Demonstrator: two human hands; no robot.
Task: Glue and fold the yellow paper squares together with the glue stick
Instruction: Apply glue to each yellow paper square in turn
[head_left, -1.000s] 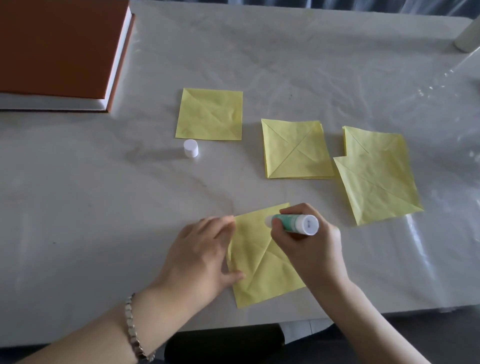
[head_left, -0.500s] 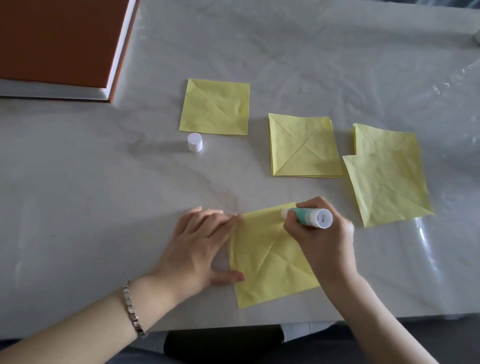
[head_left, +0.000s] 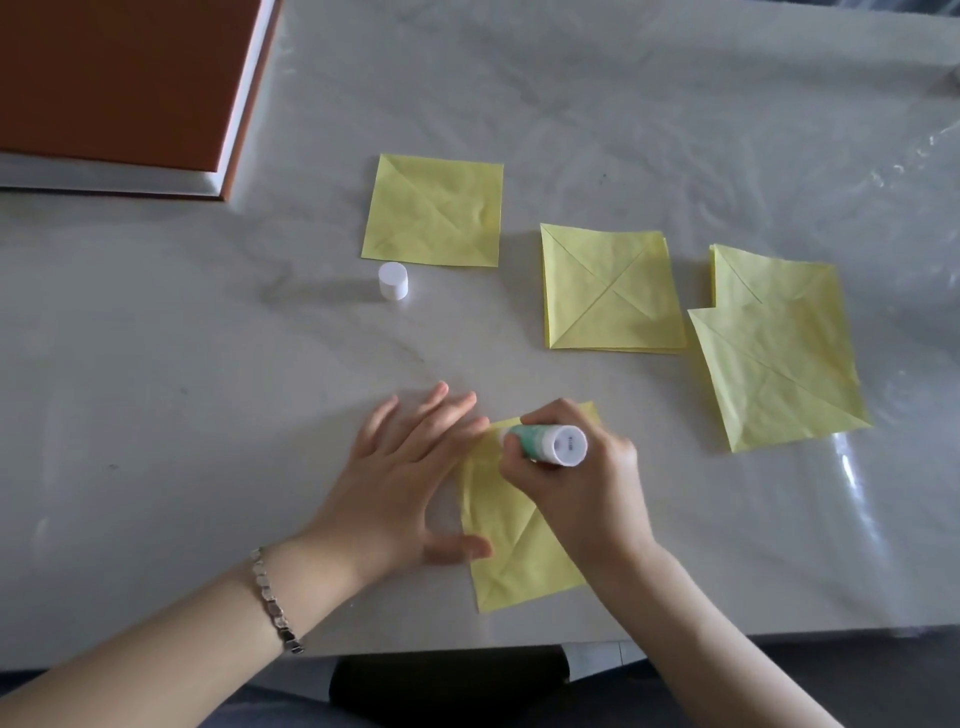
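Glue stick (head_left: 550, 444) gripped in right hand (head_left: 582, 483): best stroked lightly while left hand (head_left: 400, 478), fingers (head_left: 441, 410) straight, pins yellow paper square (head_left: 514, 561).

A thick orange book (head_left: 119, 78) with white page edges lies flat at the far left of my pale table (head_left: 156, 415). A wrinkled clear plastic sheet (head_left: 857, 519) covers the tabletop. My bracelet (head_left: 272, 603) is silver links.

Right hand (head_left: 582, 483) rubs glue stick (head_left: 545, 444) on yellow paper square (head_left: 511, 551).
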